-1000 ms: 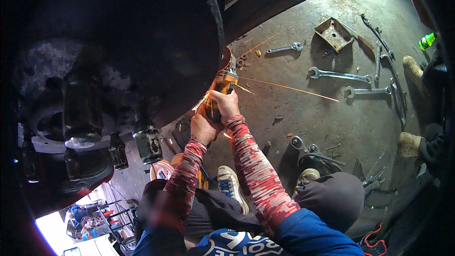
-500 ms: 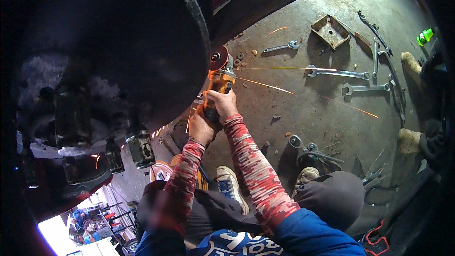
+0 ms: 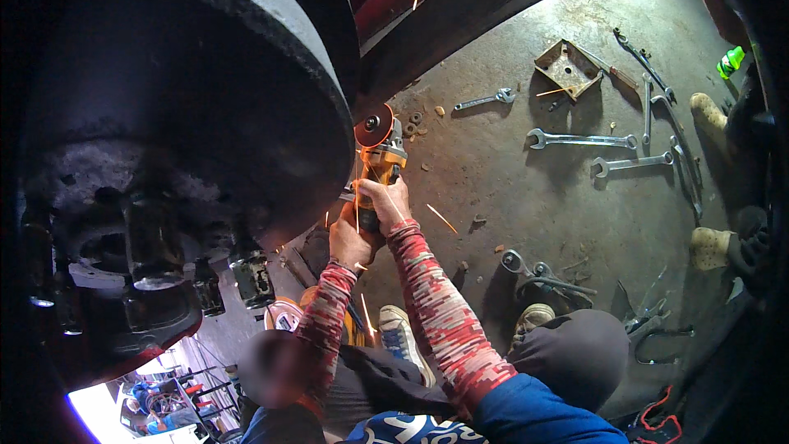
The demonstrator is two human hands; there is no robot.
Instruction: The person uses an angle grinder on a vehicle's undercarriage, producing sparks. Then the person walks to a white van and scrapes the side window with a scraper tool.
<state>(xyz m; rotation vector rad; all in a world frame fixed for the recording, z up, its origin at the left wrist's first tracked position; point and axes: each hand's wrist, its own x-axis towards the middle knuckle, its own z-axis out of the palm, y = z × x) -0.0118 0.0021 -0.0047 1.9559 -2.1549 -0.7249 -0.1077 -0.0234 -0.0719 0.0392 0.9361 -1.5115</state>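
Observation:
Both my hands grip a yellow and black angle grinder (image 3: 380,166). My left hand (image 3: 351,238) is wrapped round the rear of its body, and my right hand (image 3: 389,197) closes on it just ahead. The grinder's disc (image 3: 374,126) is at the rim of a large dark round metal drum (image 3: 271,74), with heavy studs (image 3: 154,238) on its face. Sparks (image 3: 442,218) fly off, some passing over my hands and sleeves. Whether the disc touches the metal or sits slightly off it, I cannot tell.
Combination wrenches (image 3: 583,140), an adjustable wrench (image 3: 485,100), a square metal tray (image 3: 567,70) and a ratchet (image 3: 514,261) lie on the concrete floor to the right. Another person's shoes (image 3: 712,248) are at the far right. A dark red beam (image 3: 460,8) runs overhead.
The grinder has shifted slightly down and left in the picture, with both hands still round it. The long sparks toward the right have given way to shorter scattered ones. The view has moved a little.

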